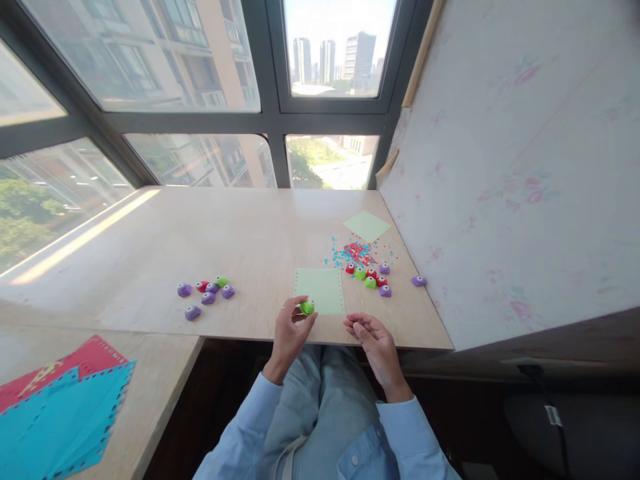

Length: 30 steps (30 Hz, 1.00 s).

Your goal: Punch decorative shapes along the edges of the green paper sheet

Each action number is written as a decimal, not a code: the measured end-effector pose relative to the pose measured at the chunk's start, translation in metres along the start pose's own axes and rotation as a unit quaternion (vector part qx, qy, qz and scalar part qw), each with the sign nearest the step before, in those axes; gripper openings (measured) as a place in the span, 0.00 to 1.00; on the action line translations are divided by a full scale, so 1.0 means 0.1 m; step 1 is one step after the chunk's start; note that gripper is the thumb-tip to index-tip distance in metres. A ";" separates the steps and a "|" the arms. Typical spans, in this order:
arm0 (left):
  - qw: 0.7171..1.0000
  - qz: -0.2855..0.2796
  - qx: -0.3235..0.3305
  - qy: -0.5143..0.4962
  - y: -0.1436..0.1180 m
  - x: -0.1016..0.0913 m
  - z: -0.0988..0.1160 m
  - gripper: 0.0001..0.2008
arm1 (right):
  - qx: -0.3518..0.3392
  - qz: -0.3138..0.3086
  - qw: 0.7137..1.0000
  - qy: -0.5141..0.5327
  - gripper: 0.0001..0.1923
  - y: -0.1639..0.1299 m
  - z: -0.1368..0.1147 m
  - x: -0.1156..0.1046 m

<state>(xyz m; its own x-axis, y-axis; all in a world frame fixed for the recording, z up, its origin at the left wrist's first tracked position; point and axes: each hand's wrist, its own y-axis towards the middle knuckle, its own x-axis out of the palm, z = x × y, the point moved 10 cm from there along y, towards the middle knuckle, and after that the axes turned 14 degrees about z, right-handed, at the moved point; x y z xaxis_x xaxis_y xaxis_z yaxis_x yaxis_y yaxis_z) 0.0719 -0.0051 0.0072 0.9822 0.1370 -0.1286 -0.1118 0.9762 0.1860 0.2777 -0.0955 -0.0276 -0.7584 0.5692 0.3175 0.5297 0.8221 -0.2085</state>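
My left hand (pixel 291 328) grips a small green craft hole punch (pixel 307 307) between thumb and fingers, over the lower left part of a pale green paper sheet (pixel 320 290). Small punched holes run along the sheet's left and right edges. At the sheet's lower right corner, my right hand (pixel 374 343) is closed with thumb and fingertips together. Whatever they may pinch is too small to make out. Several red, green and purple hole punches (pixel 371 283) stand just right of the sheet. Behind them lies a scatter of red and blue paper bits (pixel 356 253).
A second pale green sheet (pixel 367 226) lies farther back. More punches (pixel 209 298) are grouped on the left, and one purple punch (pixel 419 281) sits by the wall. Blue paper (pixel 75 427) and red paper (pixel 97 353) with punched edges lie on the lower left surface. Windows border the back.
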 end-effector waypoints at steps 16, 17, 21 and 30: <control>0.946 0.084 0.128 0.287 0.65 -0.75 -0.21 0.13 | -0.003 0.002 0.999 -0.044 0.19 -0.02 0.00 0.00; 0.943 0.083 0.132 0.294 0.65 -0.74 -0.21 0.13 | -0.004 0.002 0.999 -0.047 0.19 -0.02 0.00 0.00; 0.934 0.067 0.159 0.314 0.62 -0.67 -0.14 0.13 | -0.009 0.011 0.998 -0.061 0.19 -0.02 0.01 -0.01; 0.933 0.040 0.188 0.304 0.53 -0.65 -0.07 0.18 | -0.008 0.025 0.997 -0.070 0.20 -0.03 0.02 -0.04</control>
<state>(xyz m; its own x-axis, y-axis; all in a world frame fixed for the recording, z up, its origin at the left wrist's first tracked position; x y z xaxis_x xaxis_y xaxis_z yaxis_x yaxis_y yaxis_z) 0.0006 0.0390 0.0188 0.6922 0.3895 -0.6076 -0.0080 0.8460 0.5331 0.2782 -0.1005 -0.0301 -0.7763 0.6057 0.1748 0.5730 0.7935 -0.2049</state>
